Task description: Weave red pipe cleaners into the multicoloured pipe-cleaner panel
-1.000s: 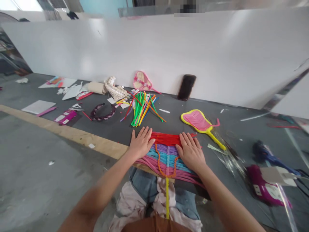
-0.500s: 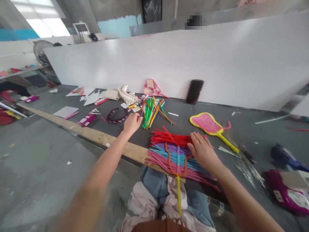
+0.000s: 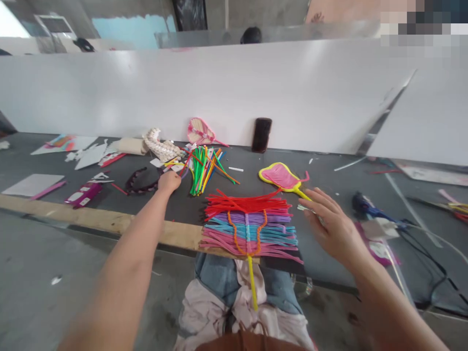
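A woven mat of pipe cleaners (image 3: 250, 223) in red, purple, blue and pink bands lies at the table's near edge, with an orange loop and a yellow stem hanging over my lap. My left hand (image 3: 168, 181) reaches far left of it, fingers curled at the near end of a loose bundle of coloured pipe cleaners (image 3: 203, 167); what it grips is hidden. My right hand (image 3: 331, 224) hovers just right of the mat, fingers spread, holding nothing.
A pink fan with a yellow rim (image 3: 283, 177) lies behind the mat. A dark phone (image 3: 261, 135) leans on the white wall. A braided headband (image 3: 141, 181), paper scraps (image 3: 87, 156) and a purple package (image 3: 80, 195) sit left; a glue gun (image 3: 369, 209) and cables right.
Both hands lay flat on the mat a second ago. My left hand went out to the loose bundle and my right hand lifted off the mat to the right.
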